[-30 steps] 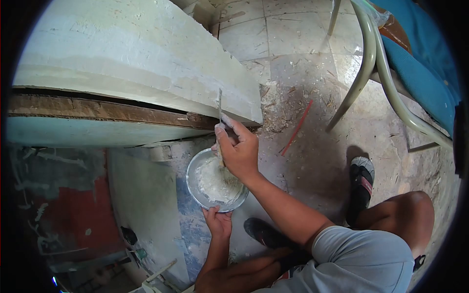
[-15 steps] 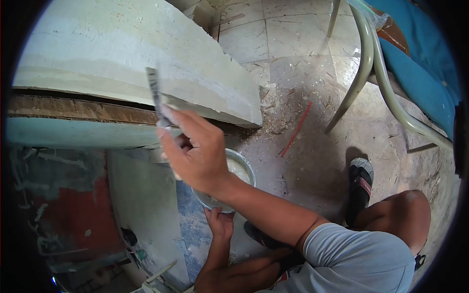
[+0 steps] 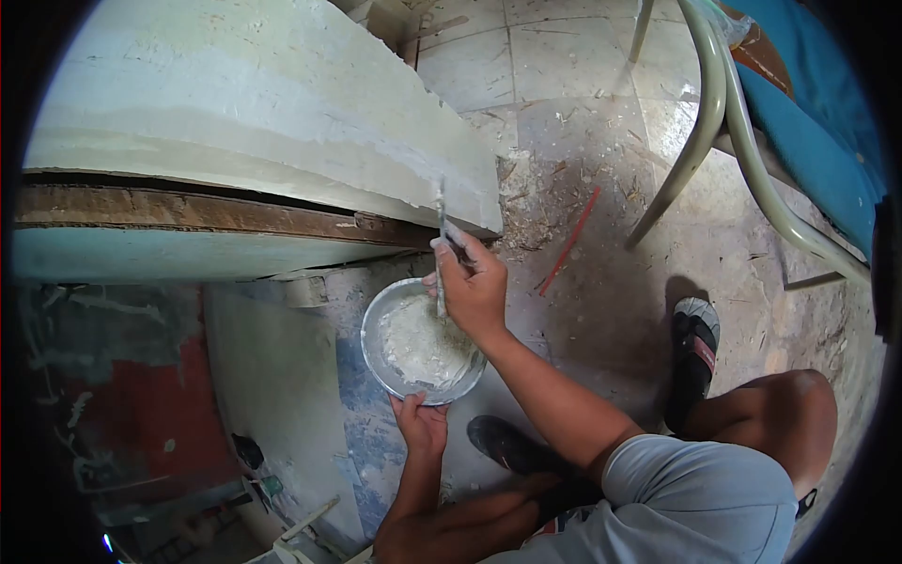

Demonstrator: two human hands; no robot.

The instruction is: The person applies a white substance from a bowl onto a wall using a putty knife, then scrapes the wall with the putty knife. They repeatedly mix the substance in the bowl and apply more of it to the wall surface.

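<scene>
In the head view my right hand (image 3: pixel 477 291) is closed round a putty knife (image 3: pixel 442 207), its narrow blade pointing up beside the white-coated wall end (image 3: pixel 376 160). This hand is over the far right rim of a round bowl (image 3: pixel 370 343). Inside the bowl lies a whitish, pasty filler (image 3: pixel 423 343). My left hand (image 3: pixel 423 428) grips the bowl's near edge from below, thumb by the rim. Smears of white paste mark the fingers of my right hand.
A brown wooden strip (image 3: pixel 188 211) runs along the wall's lower edge. Debris and a thin red stick (image 3: pixel 570 242) lie on the tiled floor (image 3: pixel 583 141). A chair with a metal frame (image 3: pixel 714 94) and blue cloth (image 3: pixel 799 141) stands at right.
My right hand has moved right and down with the putty knife, from the wall face to the bowl. The bowl's inside now shows; my left hand has barely moved.
</scene>
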